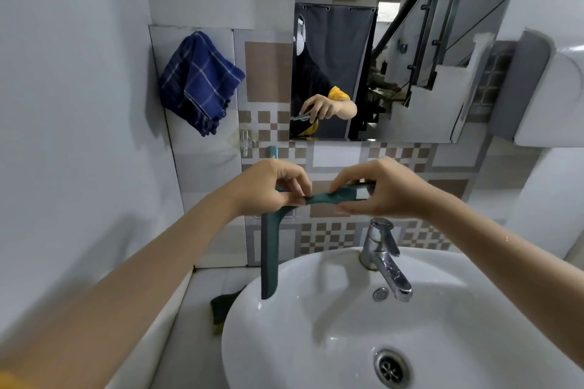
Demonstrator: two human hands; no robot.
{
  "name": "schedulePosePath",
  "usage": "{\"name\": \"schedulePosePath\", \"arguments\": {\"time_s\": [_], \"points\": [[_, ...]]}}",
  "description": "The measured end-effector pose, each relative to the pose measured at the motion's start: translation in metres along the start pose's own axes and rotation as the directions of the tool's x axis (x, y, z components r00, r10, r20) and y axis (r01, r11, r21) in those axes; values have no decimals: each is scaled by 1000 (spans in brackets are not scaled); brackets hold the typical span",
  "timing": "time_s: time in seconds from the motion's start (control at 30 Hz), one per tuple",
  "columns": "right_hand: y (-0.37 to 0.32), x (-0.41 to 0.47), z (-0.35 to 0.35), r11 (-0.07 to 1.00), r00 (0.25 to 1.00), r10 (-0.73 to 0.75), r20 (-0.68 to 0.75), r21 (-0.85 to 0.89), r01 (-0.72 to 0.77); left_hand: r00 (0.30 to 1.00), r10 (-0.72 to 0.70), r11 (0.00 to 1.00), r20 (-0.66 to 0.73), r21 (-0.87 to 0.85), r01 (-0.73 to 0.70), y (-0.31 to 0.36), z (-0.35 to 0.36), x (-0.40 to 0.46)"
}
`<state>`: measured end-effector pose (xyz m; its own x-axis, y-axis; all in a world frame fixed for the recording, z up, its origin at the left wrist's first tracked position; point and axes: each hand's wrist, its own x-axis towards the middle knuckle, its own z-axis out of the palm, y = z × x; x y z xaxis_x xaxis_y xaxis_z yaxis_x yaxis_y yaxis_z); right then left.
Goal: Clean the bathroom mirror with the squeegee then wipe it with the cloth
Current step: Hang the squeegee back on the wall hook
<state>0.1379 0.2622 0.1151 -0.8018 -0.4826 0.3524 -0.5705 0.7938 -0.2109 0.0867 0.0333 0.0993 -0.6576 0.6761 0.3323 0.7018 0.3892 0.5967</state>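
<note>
A dark teal squeegee (pixel 269 249) is held above the sink, its long blade hanging down over the basin's left rim and its handle lying level between my hands. My left hand (pixel 268 186) pinches the handle near the blade's upper part. My right hand (pixel 382 189) grips the handle's other end. The bathroom mirror (pixel 395 57) hangs on the tiled wall above and behind my hands and reflects a hand holding the squeegee. A blue checked cloth (pixel 199 82) hangs on the wall left of the mirror.
Below my hands are a white sink (pixel 316 341) and its chrome tap (pixel 384 259). A dark green and yellow sponge (pixel 221 309) lies on the ledge left of the basin. A clear wall hook (pixel 245 142) is under the cloth. A white fixture (pixel 553 88) juts out at right.
</note>
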Motion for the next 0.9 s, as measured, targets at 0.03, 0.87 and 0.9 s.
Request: {"name": "schedulePosePath", "arguments": {"time_s": [0.03, 0.87, 0.9], "points": [[2, 4, -1, 998, 998, -43, -42, -41, 41, 1000, 2, 1000, -14, -15, -2, -2, -1, -2], [-2, 154, 133, 668, 897, 362, -252, 742, -61, 788, -179, 981, -590, -164, 100, -143, 35, -37], [-1, 157, 137, 673, 901, 356, -247, 737, -63, 780, -191, 979, -595, -175, 106, -147, 36, -37]]}}
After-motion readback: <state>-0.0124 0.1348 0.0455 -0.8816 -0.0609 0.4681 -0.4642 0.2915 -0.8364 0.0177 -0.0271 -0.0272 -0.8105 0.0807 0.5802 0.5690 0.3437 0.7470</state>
